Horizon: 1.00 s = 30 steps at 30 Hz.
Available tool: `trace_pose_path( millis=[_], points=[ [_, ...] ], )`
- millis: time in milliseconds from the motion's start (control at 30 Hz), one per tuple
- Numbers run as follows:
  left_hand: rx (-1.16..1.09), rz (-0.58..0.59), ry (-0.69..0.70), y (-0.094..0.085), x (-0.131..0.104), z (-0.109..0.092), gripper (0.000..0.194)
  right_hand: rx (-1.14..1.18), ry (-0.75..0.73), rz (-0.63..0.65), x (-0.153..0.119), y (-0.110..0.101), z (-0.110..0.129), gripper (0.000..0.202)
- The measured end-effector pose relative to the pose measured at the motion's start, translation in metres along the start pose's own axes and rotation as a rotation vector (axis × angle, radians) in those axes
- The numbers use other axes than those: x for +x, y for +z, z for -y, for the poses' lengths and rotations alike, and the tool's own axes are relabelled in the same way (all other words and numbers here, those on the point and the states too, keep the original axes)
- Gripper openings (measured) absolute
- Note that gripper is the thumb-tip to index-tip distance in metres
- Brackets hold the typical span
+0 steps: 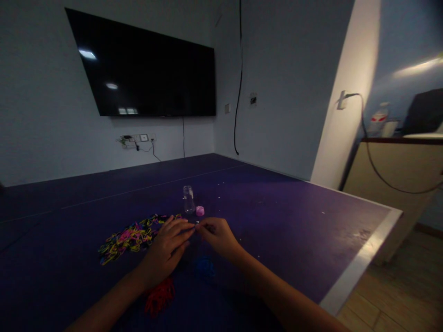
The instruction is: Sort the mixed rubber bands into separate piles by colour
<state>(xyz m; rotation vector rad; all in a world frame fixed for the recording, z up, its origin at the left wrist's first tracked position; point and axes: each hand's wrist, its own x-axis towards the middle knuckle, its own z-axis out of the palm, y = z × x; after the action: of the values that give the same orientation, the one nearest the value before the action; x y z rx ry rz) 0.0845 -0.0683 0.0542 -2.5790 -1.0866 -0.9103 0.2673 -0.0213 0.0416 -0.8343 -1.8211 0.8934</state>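
Observation:
My right hand (218, 234) is closed in a pinch, thumb against forefinger. A tiny whitish bit shows at its fingertips, too small to name. My left hand (169, 244) reaches in from the other side with its fingers stretched out, and their tips meet the right fingertips. Its thumb stands a little apart. Left of it lies a heap of multicoloured elastic bands (128, 238), partly behind the hand. Below the left wrist is a bunch of red elastic bands (159, 297), and a dim blue bunch (205, 266) lies below the hands. Just beyond the fingertips are a clear bottle (188, 200) and a pink cap (200, 210).
Small white scraps dot the purple table (277, 221), whose pale edge (363, 258) runs along the right. A large television (148, 69) hangs on the wall, above sockets and cables. A black cable (238, 92) dangles at the corner. A cabinet (408, 170) stands beyond the right side.

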Motion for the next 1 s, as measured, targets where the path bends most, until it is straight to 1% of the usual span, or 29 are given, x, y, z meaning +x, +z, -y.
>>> trace_pose_path(
  millis=[100, 133, 200, 300, 333, 400, 500, 567, 667, 733, 800, 833, 900, 1000],
  points=[
    [-0.031, -0.074, -0.007, -0.003, -0.001, 0.001, 0.028, 0.015, 0.082, 0.070, 0.002, -0.005, 0.001, 0.017],
    [-0.030, -0.106, -0.020, -0.004, -0.001, 0.003, 0.026, 0.006, 0.101, 0.115, 0.002, -0.008, 0.002, 0.015],
    [0.006, -0.179, -0.076, -0.007, -0.002, 0.010, 0.023, -0.034, 0.115, 0.247, 0.002, -0.016, 0.004, 0.013],
    [0.120, -0.290, -0.197, -0.008, -0.008, 0.031, 0.025, -0.071, 0.152, 0.452, 0.001, -0.028, 0.007, 0.012],
    [0.167, -0.320, -0.243, -0.007, -0.011, 0.040, 0.026, -0.090, 0.152, 0.500, 0.001, -0.030, 0.008, 0.011],
    [0.251, -0.333, -0.315, -0.004, -0.017, 0.058, 0.028, -0.145, 0.138, 0.566, -0.001, -0.033, 0.007, 0.012],
    [0.333, -0.287, -0.409, 0.001, -0.026, 0.079, 0.031, -0.240, 0.107, 0.622, -0.003, -0.034, 0.005, 0.017],
    [0.350, -0.274, -0.462, 0.004, -0.030, 0.088, 0.034, -0.274, 0.110, 0.644, -0.003, -0.034, 0.003, 0.022],
    [0.323, -0.264, -0.517, 0.008, -0.032, 0.095, 0.037, -0.287, 0.120, 0.634, -0.001, -0.036, 0.002, 0.029],
    [0.298, -0.269, -0.551, 0.009, -0.032, 0.097, 0.038, -0.278, 0.113, 0.591, 0.000, -0.037, 0.003, 0.032],
    [0.279, -0.287, -0.590, 0.010, -0.032, 0.098, 0.037, -0.258, 0.114, 0.567, 0.000, -0.039, 0.005, 0.033],
    [0.269, -0.296, -0.605, 0.011, -0.033, 0.099, 0.037, -0.255, 0.123, 0.579, -0.001, -0.039, 0.007, 0.033],
    [0.249, -0.310, -0.629, 0.012, -0.032, 0.100, 0.036, -0.290, 0.149, 0.662, -0.003, -0.040, 0.010, 0.034],
    [0.235, -0.319, -0.654, 0.014, -0.033, 0.100, 0.035, -0.453, 0.176, 0.807, -0.008, -0.040, 0.014, 0.036]
  ],
)
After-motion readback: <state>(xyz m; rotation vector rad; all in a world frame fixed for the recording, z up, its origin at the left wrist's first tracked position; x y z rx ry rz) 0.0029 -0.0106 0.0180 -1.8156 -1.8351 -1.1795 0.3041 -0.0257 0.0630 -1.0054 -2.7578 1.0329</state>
